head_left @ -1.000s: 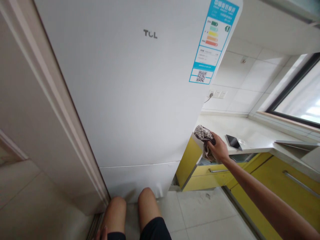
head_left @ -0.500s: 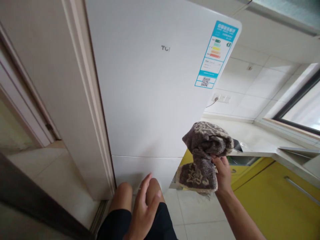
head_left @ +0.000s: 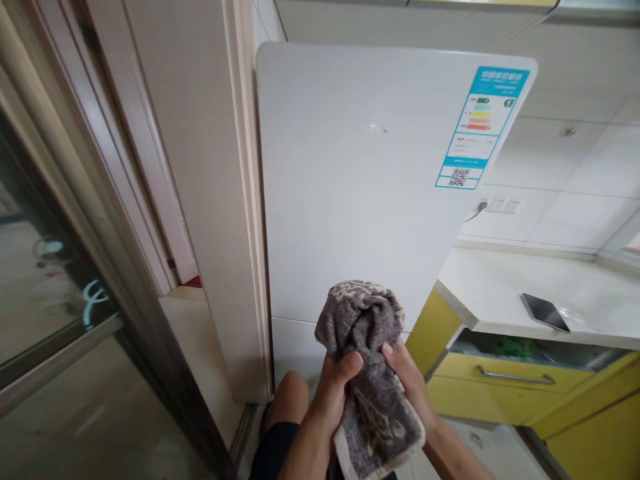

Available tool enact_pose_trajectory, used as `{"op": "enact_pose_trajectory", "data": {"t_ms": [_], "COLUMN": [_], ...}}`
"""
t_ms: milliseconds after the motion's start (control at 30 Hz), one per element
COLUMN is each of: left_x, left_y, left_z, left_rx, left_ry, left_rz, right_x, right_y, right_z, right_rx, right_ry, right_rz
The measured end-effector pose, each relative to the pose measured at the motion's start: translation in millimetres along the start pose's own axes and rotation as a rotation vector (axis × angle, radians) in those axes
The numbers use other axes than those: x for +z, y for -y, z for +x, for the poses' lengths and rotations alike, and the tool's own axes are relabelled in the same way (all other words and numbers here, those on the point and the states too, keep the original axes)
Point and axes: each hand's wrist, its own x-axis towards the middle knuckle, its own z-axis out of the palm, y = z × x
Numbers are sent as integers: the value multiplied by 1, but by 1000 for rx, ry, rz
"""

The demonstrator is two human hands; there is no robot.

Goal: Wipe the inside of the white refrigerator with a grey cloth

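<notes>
Item one: a brown-and-cream patterned towel (head_left: 367,373), bunched at the top and hanging down below our hands. We hold it low in the middle of the view, in front of the refrigerator (head_left: 360,187) and above our bare knee (head_left: 290,400).

Our left hand (head_left: 335,393) grips the towel from the left, thumb laid across the front of the cloth. Our right hand (head_left: 410,383) grips it from the right, fingertips pressing into the pile. Both hands are closed on the cloth and close together, with only the towel's width between them. The rolled upper end rises above both hands; the lower end drops between our forearms.

Surroundings: the refrigerator is white, with a blue energy label (head_left: 483,127) at its upper right corner. To its left stands a pale door frame (head_left: 245,220), and further left a dark-framed glass sliding door (head_left: 55,293). To the right runs a white counter (head_left: 495,293) bearing a dark phone (head_left: 545,312), well apart from the towel. Below the counter sit yellow cabinets, one drawer (head_left: 505,380) standing partly open. A wall socket (head_left: 495,203) with a plugged cable shows on the tiled wall.
</notes>
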Motion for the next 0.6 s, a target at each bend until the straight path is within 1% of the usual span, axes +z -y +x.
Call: {"op": "enact_pose_trajectory", "data": {"t_ms": [100, 200, 300, 400, 467, 533, 600], "left_x": [-3, -12, -30, -57, -75, -92, -106], "left_y": [-9, -15, -20, -25, -30, -33, -35], "left_z": [-15, -25, -31, -38, -46, -54, -61], "left_rx": [59, 143, 249, 312, 346, 377, 405], "left_ry": [-140, -301, -458, -599, -700, -800, -883], "left_rz": [16, 77, 167, 203, 219, 257, 315], "right_x": [15, 30, 47, 64, 77, 92, 112], "right_y": [-15, -23, -23, -20, -17, -12, -6], "right_z": [3, 7, 15, 31, 48, 72, 101], "right_rx": [-31, -172, -355, -475, -556, -676, -839], "right_ry": [97, 255, 434, 605, 648, 622, 587], "right_rz": [-121, -335, -549, -727, -810, -903, -1053]}}
